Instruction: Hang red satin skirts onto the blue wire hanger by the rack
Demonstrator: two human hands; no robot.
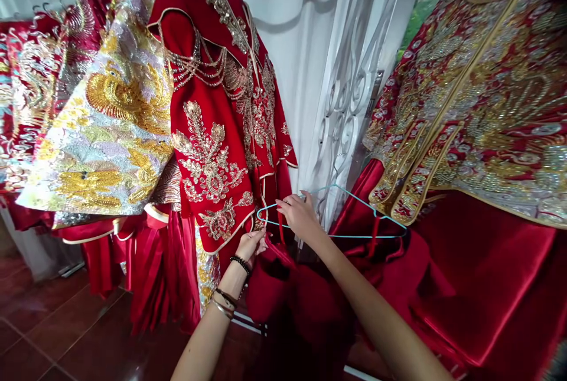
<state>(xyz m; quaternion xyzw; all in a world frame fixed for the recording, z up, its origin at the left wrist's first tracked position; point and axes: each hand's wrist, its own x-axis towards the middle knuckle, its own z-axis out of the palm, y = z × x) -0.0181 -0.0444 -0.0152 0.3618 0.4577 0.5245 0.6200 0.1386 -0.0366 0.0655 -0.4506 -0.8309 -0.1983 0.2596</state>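
My right hand [300, 215] is closed around a thin teal wire hanger [349, 195], gripping it near its left end. A red satin skirt [310, 298] hangs from that hanger by red loops and droops below my arms. My left hand [250, 245], with dark bead bracelets on the wrist, is closed on the skirt's waist edge just below and left of the hanger. Both hands are close together, beside a red embroidered jacket [217, 133] on the rack.
A rack at left carries several red and gold embroidered garments [110, 121]. Another gold-embroidered red jacket [482, 85] over a red satin skirt hangs at right. White curtain and a white metal grille [349, 91] stand behind. The floor [53, 334] is dark red tile.
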